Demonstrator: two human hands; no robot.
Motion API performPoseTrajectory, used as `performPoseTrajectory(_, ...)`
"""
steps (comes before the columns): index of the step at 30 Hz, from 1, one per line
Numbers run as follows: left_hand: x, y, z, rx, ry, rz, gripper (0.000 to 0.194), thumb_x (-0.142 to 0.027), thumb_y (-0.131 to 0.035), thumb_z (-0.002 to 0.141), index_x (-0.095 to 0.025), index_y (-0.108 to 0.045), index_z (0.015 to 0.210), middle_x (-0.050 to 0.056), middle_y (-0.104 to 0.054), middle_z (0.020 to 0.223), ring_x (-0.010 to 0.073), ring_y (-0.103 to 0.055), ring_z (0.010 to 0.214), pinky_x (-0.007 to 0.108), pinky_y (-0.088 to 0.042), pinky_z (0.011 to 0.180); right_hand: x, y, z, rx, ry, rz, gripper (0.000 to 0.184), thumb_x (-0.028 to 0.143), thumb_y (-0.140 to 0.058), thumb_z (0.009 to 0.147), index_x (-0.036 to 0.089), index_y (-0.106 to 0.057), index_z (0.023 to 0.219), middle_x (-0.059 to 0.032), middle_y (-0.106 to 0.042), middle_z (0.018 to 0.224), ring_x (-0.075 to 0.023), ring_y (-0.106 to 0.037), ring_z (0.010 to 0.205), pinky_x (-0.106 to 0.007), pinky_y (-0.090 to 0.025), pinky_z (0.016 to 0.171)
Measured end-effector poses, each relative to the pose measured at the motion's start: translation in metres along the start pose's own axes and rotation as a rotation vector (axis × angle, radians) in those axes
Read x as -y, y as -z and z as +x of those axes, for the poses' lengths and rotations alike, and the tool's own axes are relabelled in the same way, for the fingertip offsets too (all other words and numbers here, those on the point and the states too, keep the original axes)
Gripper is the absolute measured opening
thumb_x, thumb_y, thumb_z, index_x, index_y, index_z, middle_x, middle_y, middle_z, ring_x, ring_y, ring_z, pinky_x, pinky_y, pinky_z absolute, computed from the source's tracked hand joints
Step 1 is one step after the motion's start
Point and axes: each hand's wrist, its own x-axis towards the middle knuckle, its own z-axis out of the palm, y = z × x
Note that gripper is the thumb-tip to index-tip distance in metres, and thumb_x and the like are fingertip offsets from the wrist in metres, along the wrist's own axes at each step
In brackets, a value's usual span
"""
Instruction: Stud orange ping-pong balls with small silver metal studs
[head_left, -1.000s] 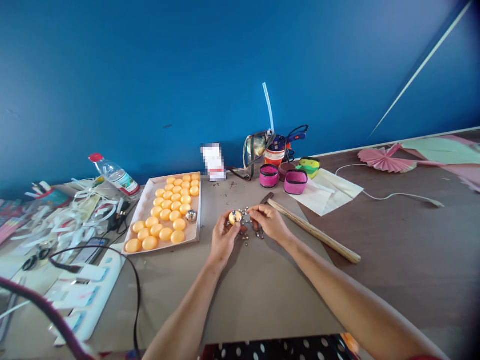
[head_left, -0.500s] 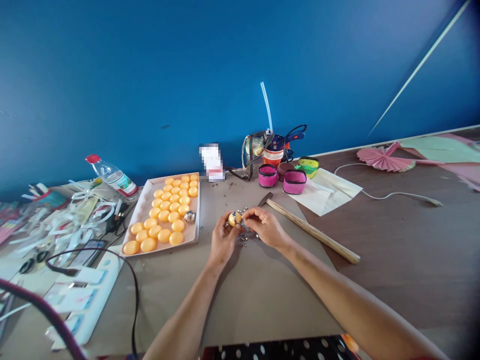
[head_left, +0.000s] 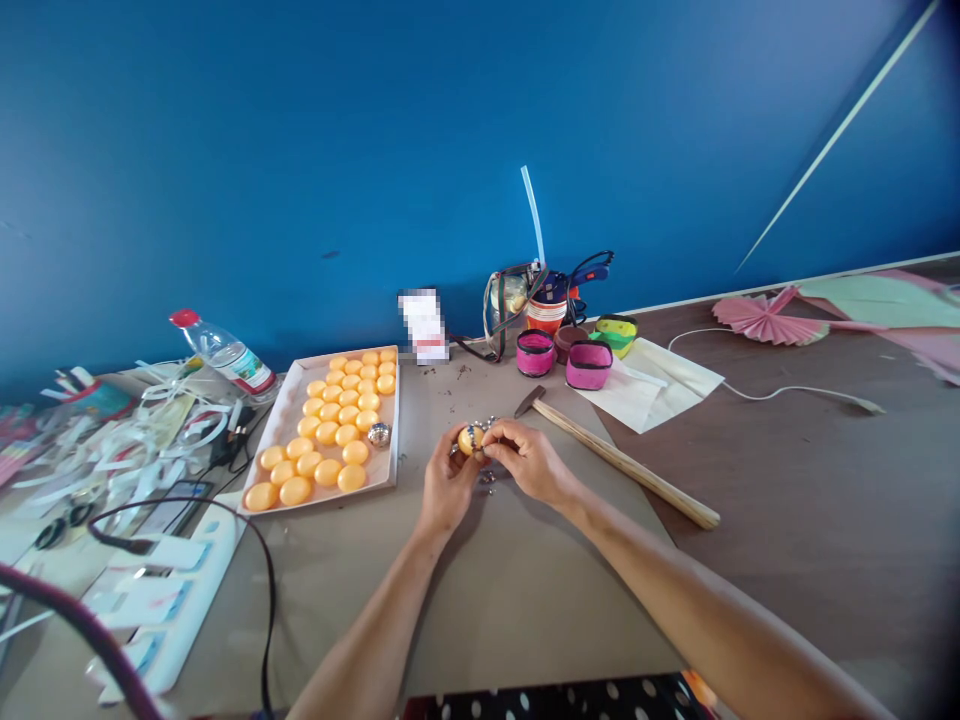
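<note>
My left hand (head_left: 448, 480) is closed round an orange ping-pong-like ball (head_left: 470, 439), which has a band of small shiny silver pieces on it. My right hand (head_left: 529, 458) is pinched at the ball's right side, thumb and forefinger together; whatever they hold is too small to make out. Loose silver pieces (head_left: 489, 480) lie on the brown board (head_left: 525, 600) beneath and between the hands. To the left, a shallow white box (head_left: 390, 462) holds several plain orange balls (head_left: 327, 433) and one silver-covered ball (head_left: 379, 435).
A wooden-handled hammer (head_left: 626, 460) lies right of my hands. Behind it are pink containers (head_left: 589, 365), a red-and-blue cup (head_left: 547, 315) and white paper (head_left: 660, 385). On the left are a bottle (head_left: 232, 360), a white power strip (head_left: 176, 610), a dark cable (head_left: 271, 600) and cluttered white strips.
The right hand has shifted slightly, its fingers drawn closer against the ball's right side. The left hand still holds the ball in nearly the same place.
</note>
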Motion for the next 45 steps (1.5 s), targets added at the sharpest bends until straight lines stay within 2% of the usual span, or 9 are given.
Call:
performPoseTrajectory(4,0.0,-0.001,-0.001,0.015,-0.011,0.011,0.04,-0.03,-0.066,0.071,-0.016,-0.053,0.107,0.003,-0.062,0.09,0.0132,-0.058,0.079,0.024,-0.047,0.072,0.002,0.001,0.001,0.007,0.05,0.002,0.011,0.017,-0.049,0.077,0.018,-0.057,0.071,-0.0001,-0.055,0.074,-0.0126,-0.052,0.073,-0.025,-0.04,0.072)
performPoseTrajectory(9,-0.002,-0.002,-0.003,-0.019,-0.024,0.089,0.04,-0.032,-0.066,0.071,-0.017,-0.055,0.106,0.004,-0.063,0.091,0.0146,-0.059,0.079,0.025,-0.048,0.071,0.004,0.001,0.0,0.019,0.023,0.004,0.01,0.02,-0.049,0.078,0.019,-0.055,0.071,-0.0003,-0.054,0.074,-0.0131,-0.051,0.073,-0.025,-0.04,0.071)
performPoseTrajectory(16,0.004,0.004,-0.003,-0.024,-0.085,0.223,0.043,-0.033,-0.063,0.073,-0.016,-0.054,0.111,0.006,-0.061,0.093,0.0161,-0.059,0.081,0.028,-0.049,0.073,0.003,-0.002,0.0,0.051,-0.154,0.126,0.008,0.024,-0.05,0.075,0.019,-0.051,0.07,0.0036,-0.048,0.06,-0.0098,-0.045,0.053,-0.022,-0.037,0.053)
performPoseTrajectory(24,0.008,0.006,-0.005,-0.028,-0.164,0.343,0.04,-0.032,-0.059,0.077,-0.018,-0.053,0.115,0.008,-0.058,0.097,0.0173,-0.057,0.083,0.029,-0.048,0.074,-0.004,-0.006,0.0,0.021,-0.23,0.25,0.006,0.025,-0.051,0.072,0.019,-0.05,0.075,0.0051,-0.051,0.057,-0.0101,-0.048,0.05,-0.024,-0.039,0.053)
performPoseTrajectory(31,0.007,0.005,-0.007,-0.047,-0.234,0.431,0.037,-0.029,-0.057,0.079,-0.019,-0.054,0.114,0.008,-0.056,0.096,0.0176,-0.057,0.08,0.03,-0.048,0.073,-0.005,-0.01,0.001,-0.012,-0.249,0.292,0.009,0.025,-0.053,0.07,0.021,-0.046,0.068,0.0063,-0.05,0.05,-0.0106,-0.048,0.048,-0.025,-0.04,0.052)
performPoseTrajectory(35,0.007,0.003,-0.007,-0.063,-0.238,0.384,0.039,-0.029,-0.061,0.076,-0.019,-0.056,0.113,0.009,-0.056,0.097,0.0189,-0.057,0.085,0.031,-0.048,0.075,-0.005,-0.012,0.001,-0.035,-0.289,0.299,0.012,0.026,-0.056,0.068,0.02,-0.045,0.066,0.0059,-0.051,0.051,-0.0094,-0.046,0.046,-0.023,-0.038,0.048)
performPoseTrajectory(41,0.002,-0.001,-0.005,-0.016,-0.057,0.138,0.038,-0.032,-0.062,0.074,-0.017,-0.053,0.108,0.005,-0.061,0.091,0.0158,-0.06,0.079,0.027,-0.049,0.072,-0.009,-0.003,0.005,-0.015,-0.281,0.363,0.017,0.034,-0.057,0.07,0.019,-0.051,0.073,0.0069,-0.045,0.05,-0.0076,-0.04,0.045,-0.021,-0.032,0.045)
performPoseTrajectory(43,0.0,0.0,-0.004,-0.027,-0.02,0.069,0.041,-0.033,-0.064,0.072,-0.017,-0.052,0.109,0.004,-0.061,0.09,0.0148,-0.06,0.076,0.027,-0.049,0.072,-0.011,0.003,0.007,-0.036,-0.229,0.292,0.017,0.035,-0.053,0.075,0.018,-0.054,0.077,0.0059,-0.045,0.051,-0.0082,-0.04,0.046,-0.021,-0.032,0.046)
performPoseTrajectory(45,-0.001,0.001,-0.002,-0.044,0.004,0.007,0.044,-0.035,-0.065,0.071,-0.018,-0.052,0.11,0.005,-0.062,0.094,0.0145,-0.061,0.075,0.028,-0.049,0.074,-0.012,0.01,0.009,-0.082,-0.138,0.125,0.016,0.032,-0.051,0.077,0.018,-0.058,0.079,0.0027,-0.052,0.059,-0.0098,-0.044,0.053,-0.022,-0.035,0.051)
